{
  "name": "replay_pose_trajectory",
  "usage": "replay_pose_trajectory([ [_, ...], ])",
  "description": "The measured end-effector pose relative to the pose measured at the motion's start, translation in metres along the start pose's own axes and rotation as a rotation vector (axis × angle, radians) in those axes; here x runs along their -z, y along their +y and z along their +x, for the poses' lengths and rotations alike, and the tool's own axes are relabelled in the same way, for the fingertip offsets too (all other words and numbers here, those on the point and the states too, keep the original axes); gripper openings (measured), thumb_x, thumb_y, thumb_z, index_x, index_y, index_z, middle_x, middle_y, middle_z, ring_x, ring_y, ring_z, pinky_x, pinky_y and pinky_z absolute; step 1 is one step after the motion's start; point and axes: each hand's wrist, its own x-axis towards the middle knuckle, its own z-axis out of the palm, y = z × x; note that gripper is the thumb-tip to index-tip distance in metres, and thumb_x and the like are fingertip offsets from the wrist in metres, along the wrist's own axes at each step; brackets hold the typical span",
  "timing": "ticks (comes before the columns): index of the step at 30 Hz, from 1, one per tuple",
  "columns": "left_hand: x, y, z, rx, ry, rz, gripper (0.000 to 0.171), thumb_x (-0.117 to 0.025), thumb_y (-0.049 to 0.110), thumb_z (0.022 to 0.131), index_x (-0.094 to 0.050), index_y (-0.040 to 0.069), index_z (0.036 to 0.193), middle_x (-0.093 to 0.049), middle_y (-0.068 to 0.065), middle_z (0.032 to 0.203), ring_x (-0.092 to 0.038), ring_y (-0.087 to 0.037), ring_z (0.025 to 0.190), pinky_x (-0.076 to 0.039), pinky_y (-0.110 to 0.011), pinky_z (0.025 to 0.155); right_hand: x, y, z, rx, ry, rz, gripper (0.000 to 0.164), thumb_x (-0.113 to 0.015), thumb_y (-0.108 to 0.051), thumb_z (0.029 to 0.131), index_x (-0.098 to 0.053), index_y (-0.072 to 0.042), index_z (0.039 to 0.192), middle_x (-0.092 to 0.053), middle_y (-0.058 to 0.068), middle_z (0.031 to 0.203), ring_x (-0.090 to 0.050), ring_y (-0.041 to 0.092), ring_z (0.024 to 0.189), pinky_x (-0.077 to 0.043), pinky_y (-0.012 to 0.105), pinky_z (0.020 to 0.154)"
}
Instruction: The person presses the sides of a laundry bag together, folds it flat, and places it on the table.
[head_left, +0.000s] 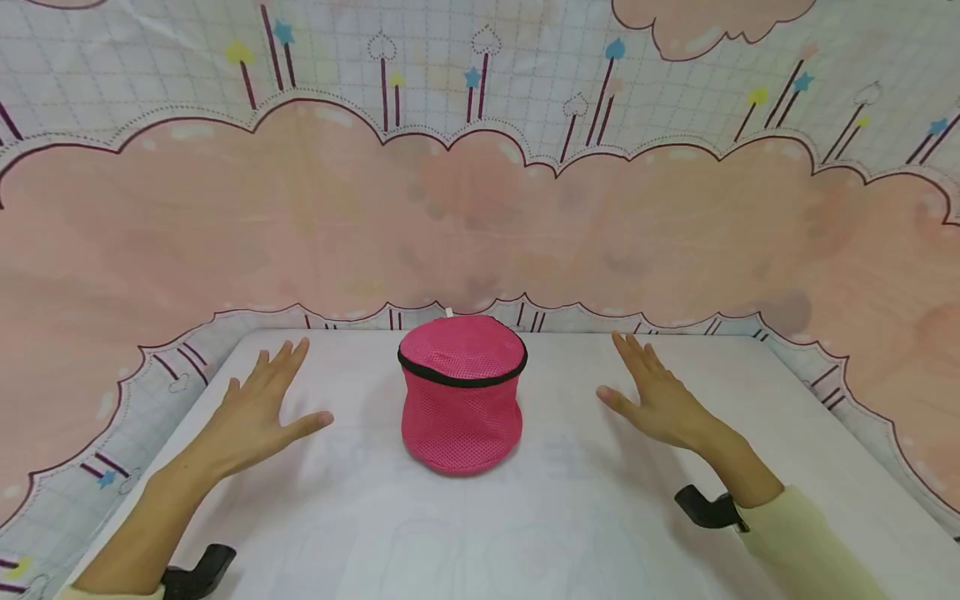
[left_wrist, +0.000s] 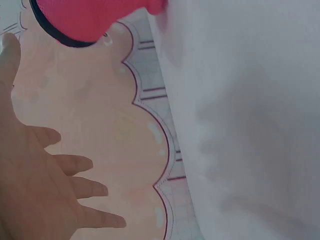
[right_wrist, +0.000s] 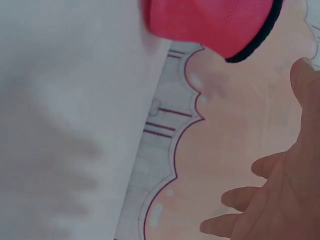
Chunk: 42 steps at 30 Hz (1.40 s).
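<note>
A pink mesh bag (head_left: 461, 425), round like a drum with a black band around its top edge, stands upright in the middle of the white table. To its left, my left hand (head_left: 258, 421) hovers over the table with fingers spread and nothing held. My right hand (head_left: 663, 404) is raised on the other side, fingers extended and thumb apart, also holding nothing. Neither hand touches the bag. Part of the bag (left_wrist: 95, 17) shows at the top of the left wrist view, and its side (right_wrist: 200, 22) appears at the top of the right wrist view.
The white tabletop (head_left: 420, 533) extends around the bag. Behind it hangs a cloth (head_left: 360, 225) printed with peach clouds and candle-like sticks, which also borders the table's sides. Each wrist carries a black camera mount, the right one (head_left: 708, 508) beside a pale yellow sleeve (head_left: 806, 546).
</note>
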Motion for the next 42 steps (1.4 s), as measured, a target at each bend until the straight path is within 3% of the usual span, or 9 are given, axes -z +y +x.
replay_pose_trajectory([
  [10,-0.005,0.026,0.009,0.003,-0.015,-0.073,0.107,-0.063,0.063,0.081,-0.002,0.015,0.155,-0.009,-0.023,0.156,-0.007,-0.051,0.138,-0.009,-0.076,0.098,-0.017,-0.013,0.008,0.082,0.006,0.200,0.073,-0.045,-0.043,0.100,-0.008,-0.012,0.155,-0.012,0.017,0.157,-0.013,0.039,0.142,-0.015,0.060,0.110],
  [21,-0.003,0.050,0.016,-0.015,0.024,-0.176,0.101,-0.063,0.058,0.084,-0.004,0.018,0.155,-0.010,-0.014,0.159,-0.009,-0.045,0.141,-0.017,-0.076,0.097,-0.017,-0.035,0.018,0.101,-0.012,0.428,0.067,-0.042,-0.043,0.101,-0.011,-0.019,0.155,-0.021,0.017,0.155,-0.025,0.043,0.137,-0.032,0.061,0.102],
  [32,-0.006,0.065,0.020,-0.035,0.064,-0.283,0.095,-0.063,0.052,0.086,-0.007,0.021,0.155,-0.012,-0.010,0.159,-0.013,-0.039,0.142,-0.021,-0.071,0.101,-0.021,-0.050,0.029,0.135,-0.039,0.595,0.062,-0.039,-0.040,0.102,-0.011,-0.022,0.155,-0.022,0.015,0.155,-0.033,0.040,0.135,-0.032,0.056,0.104],
  [37,-0.009,0.073,0.026,-0.020,0.080,-0.357,0.091,-0.061,0.052,0.088,-0.008,0.020,0.155,-0.015,-0.011,0.158,-0.016,-0.038,0.142,-0.022,-0.068,0.103,-0.021,-0.057,0.037,0.139,-0.072,0.673,0.063,-0.039,-0.040,0.102,-0.011,-0.021,0.155,-0.021,0.015,0.155,-0.032,0.040,0.135,-0.038,0.055,0.100],
  [42,-0.010,0.080,0.030,0.018,0.070,-0.456,0.085,-0.057,0.052,0.090,-0.011,0.022,0.155,-0.022,-0.013,0.156,-0.028,-0.040,0.136,-0.031,-0.063,0.102,-0.019,-0.063,0.044,0.112,-0.109,0.738,0.064,-0.037,-0.042,0.102,-0.009,-0.020,0.155,-0.019,0.016,0.155,-0.033,0.041,0.134,-0.041,0.054,0.097],
])
